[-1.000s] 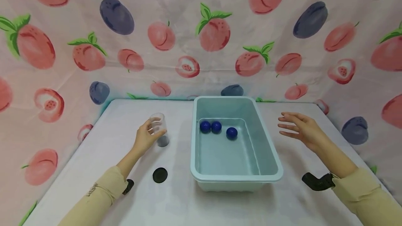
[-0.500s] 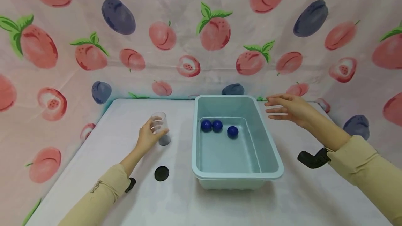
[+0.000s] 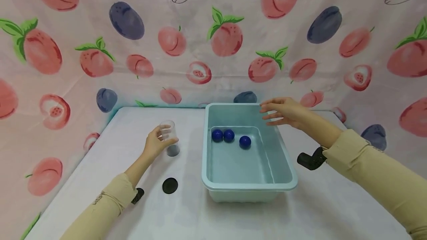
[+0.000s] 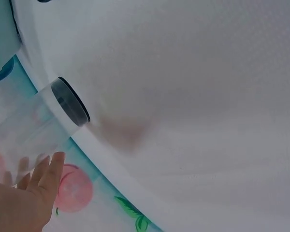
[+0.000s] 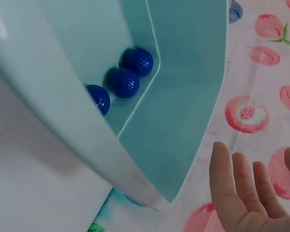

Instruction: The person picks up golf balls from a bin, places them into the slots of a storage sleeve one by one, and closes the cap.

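Observation:
My left hand grips a clear plastic cylinder that stands upright on the table, its base end dark. In the left wrist view the cylinder shows a black-rimmed end, with fingers along its side. Relaxed and holding nothing, my right hand is over the far right corner of a pale blue tub. Inside the tub lie three dark blue balls: two side by side, the left ball and middle ball, and one apart, the right ball.
A black round disc lies flat on the white table, in front of the cylinder. Behind the table hangs a fruit-patterned cloth. A black camera mount sticks out below the right sleeve.
My right hand has moved left, from beside the tub to over its far right corner. The left hand stays on the cylinder, and the balls lie as before.

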Demonstrator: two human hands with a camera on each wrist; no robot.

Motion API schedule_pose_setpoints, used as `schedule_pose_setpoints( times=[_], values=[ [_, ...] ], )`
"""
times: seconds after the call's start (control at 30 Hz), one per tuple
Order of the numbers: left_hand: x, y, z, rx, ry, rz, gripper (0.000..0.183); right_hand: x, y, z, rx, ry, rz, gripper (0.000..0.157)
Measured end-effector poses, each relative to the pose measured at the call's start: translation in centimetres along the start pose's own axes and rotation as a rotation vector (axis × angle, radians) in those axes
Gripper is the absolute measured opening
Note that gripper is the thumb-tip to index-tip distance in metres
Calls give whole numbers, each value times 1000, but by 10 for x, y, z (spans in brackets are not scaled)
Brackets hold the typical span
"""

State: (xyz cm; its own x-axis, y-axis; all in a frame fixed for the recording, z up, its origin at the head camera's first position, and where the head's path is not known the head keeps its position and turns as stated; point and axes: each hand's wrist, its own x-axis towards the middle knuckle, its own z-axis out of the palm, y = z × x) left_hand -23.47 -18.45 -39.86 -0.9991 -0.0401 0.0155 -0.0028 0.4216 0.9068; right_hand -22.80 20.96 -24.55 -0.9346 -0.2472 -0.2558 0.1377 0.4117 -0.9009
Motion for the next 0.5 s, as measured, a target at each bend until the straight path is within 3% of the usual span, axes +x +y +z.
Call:
schedule_pose_setpoints(
  times=[0.17, 0.5],
  values=[
    [1, 6, -3, 31, 27, -17, 63, 13, -7, 11, -63, -15, 23, 48],
    [3, 10, 0, -53, 23, 35, 60, 37, 2, 22, -100, 6, 93, 43]
  ],
)
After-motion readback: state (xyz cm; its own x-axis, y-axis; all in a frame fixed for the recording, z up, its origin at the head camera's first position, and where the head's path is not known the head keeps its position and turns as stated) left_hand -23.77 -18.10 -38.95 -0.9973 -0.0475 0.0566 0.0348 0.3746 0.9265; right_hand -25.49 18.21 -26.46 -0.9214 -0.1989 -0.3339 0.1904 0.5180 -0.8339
